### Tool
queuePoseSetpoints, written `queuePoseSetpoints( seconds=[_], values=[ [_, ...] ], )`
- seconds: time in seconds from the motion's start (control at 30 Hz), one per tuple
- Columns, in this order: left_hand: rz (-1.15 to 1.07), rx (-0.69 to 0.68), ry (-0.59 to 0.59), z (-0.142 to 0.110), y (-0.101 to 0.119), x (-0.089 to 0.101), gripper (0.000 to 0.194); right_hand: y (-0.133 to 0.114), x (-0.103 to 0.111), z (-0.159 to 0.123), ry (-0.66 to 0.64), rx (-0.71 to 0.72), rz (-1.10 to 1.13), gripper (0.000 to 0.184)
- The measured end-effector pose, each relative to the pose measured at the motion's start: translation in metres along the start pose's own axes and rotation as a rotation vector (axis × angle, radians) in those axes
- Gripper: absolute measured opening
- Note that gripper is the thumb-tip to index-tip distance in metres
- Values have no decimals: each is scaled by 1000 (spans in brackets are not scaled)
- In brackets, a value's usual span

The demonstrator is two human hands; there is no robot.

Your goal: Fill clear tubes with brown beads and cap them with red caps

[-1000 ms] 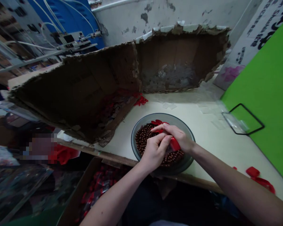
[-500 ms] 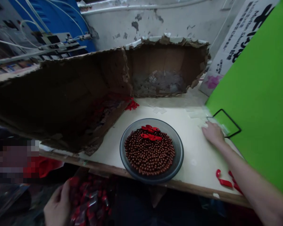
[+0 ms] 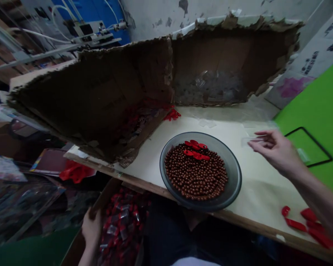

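1. Peeling wall (image 3: pixel 161 14) behind; before it, my pale table (image 3: pixel 255 195), bounded on the right by a green panel (image 3: pixel 327 111).
2. Two torn cardboard bins (image 3: pixel 116 74) stand open toward me, probably so I can reach their contents.
3. Below the table edge is a box (image 3: pixel 104 194) of red-and-clear pieces (image 3: pixel 123 216), presumably set low to keep them off my work surface.
4. Centred before me sits a grey bowl (image 3: pixel 234 177) of brown beads (image 3: pixel 194 177); red tabs (image 3: pixel 198 156) lie on top, perhaps for quick picking.
5. My left hand (image 3: pixel 91 225) is at the box's left edge; I can't tell whether its fingers grip. Half a second ago it was over the red pieces' side.
6. My right hand (image 3: pixel 280 153) was down by the black wire frame (image 3: pixel 318 163); now it's left of it.
7. Its thumb and forefinger seem pinched on a clear plastic piece (image 3: pixel 245 141), right of the bowl.
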State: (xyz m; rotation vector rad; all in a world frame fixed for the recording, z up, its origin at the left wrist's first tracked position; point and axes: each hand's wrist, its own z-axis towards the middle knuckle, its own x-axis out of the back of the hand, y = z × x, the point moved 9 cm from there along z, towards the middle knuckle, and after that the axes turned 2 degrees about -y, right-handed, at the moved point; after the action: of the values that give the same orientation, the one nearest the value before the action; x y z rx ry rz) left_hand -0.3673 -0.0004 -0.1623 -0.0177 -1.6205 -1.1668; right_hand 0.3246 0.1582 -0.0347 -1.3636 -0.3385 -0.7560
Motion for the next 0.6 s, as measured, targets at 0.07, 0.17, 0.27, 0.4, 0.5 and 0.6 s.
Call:
queuePoseSetpoints(
  seconds=[0.07,0.17,0.27,0.4,0.5,0.6],
  values=[
    [-74,-32,21,0,51,-9,38,-48,-32,-9,-146,95,-30,34],
    [-486,-274,-49,-26,161,-31,47,-96,-101,-28,-504,243,-210,17],
    [-633,-529,-221,-72,261,-57,35,-110,-155,-47,-746,367,-485,15],
    [-674,-700,-382,-116,323,-88,27,-103,-188,-54,-813,376,-806,17],
    [-662,-676,-453,-122,326,-106,27,-112,-208,-61,-823,395,-808,24],
    [-651,-649,-475,-120,323,-113,28,-128,-232,-68,-835,455,-733,24]
  ],
)
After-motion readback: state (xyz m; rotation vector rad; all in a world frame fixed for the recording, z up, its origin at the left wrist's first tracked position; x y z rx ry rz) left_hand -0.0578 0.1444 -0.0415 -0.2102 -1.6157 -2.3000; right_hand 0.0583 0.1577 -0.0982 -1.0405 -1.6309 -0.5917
